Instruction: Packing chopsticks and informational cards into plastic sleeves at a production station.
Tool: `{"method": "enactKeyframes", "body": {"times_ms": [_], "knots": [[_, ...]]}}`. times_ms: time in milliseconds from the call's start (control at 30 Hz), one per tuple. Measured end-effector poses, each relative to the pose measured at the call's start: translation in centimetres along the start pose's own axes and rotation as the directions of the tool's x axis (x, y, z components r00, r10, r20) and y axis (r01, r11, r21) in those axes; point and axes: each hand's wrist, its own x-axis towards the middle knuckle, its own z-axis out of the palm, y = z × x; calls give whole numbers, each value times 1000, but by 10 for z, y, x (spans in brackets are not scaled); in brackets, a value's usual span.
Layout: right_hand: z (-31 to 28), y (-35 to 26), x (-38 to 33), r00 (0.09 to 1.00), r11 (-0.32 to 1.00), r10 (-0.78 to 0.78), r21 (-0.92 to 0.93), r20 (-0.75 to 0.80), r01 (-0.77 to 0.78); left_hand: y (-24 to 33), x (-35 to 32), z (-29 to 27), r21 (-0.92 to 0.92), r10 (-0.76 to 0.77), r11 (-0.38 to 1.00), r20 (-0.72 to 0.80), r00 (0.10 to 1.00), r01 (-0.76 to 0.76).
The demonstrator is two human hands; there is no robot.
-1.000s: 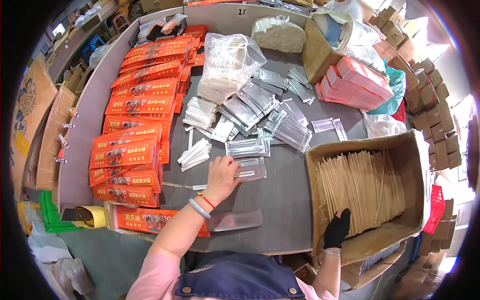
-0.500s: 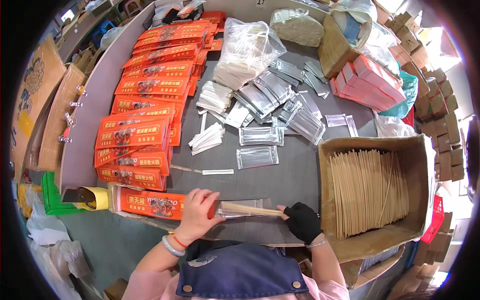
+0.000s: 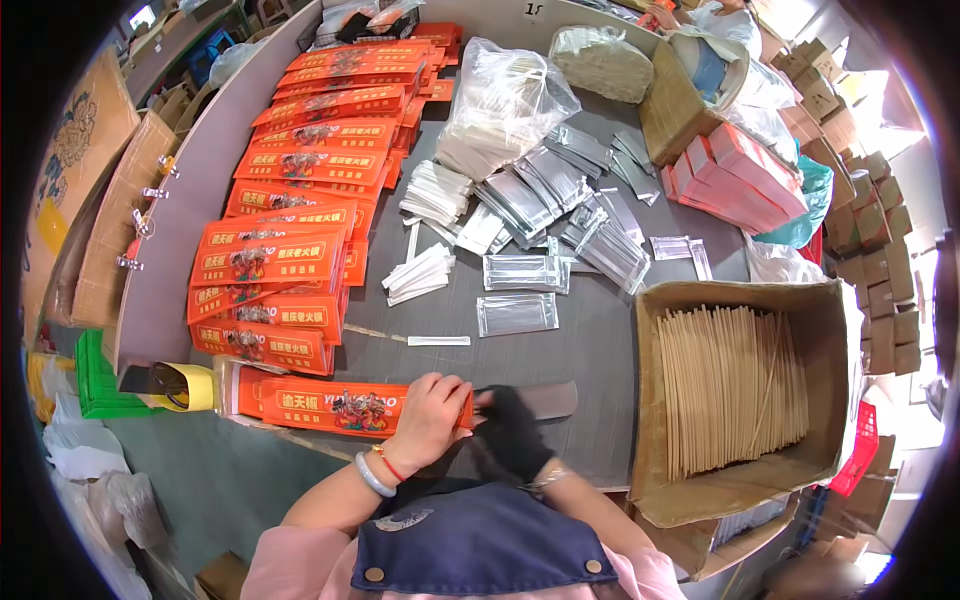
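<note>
A long red printed paper sleeve (image 3: 350, 405) lies along the table's near edge, over another red one. My left hand (image 3: 432, 415), bare, closes round its right end. At that same end is my right hand (image 3: 512, 432), in a black glove with bare fingertips; its fingers are blurred, and what they hold, if anything, is hidden. A flat dark strip (image 3: 552, 400) lies just beyond the glove. To the right, a cardboard box (image 3: 645, 375) holds many wooden chopsticks (image 3: 735, 390).
Red sleeves (image 3: 270, 255) overlap in a long stack at left. Silver packets (image 3: 520, 315), white paper packets (image 3: 420, 275) and a clear plastic bag (image 3: 500, 105) cover the middle. Pink boxes (image 3: 740, 175) stand at far right. A yellow tape roll (image 3: 188, 385) sits at the near left corner.
My right hand has moved left, from beside the box to the sleeve's end. The chopsticks and silver packet by it are out of sight now. My left hand and the sleeve have shifted right.
</note>
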Motion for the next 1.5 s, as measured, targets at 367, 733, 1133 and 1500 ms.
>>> {"method": "enactKeyframes", "body": {"times_ms": [367,733,1133,1500], "knots": [[-78,-55,3,998,675,-58,-737,0,39,-29,48,-105,161,273,939,192,943,-305],[-82,-66,-7,997,572,-69,-818,23,58,-32,-36,-2,8,-451,889,-166,877,458],[8,-35,10,970,717,-122,-657,209,232,-41,-36,-7,-71,-448,893,-41,893,445],[-205,18,-104,732,236,5,-710,-682,-663,-90,56,-2,42,-129,990,-153,980,136]]}}
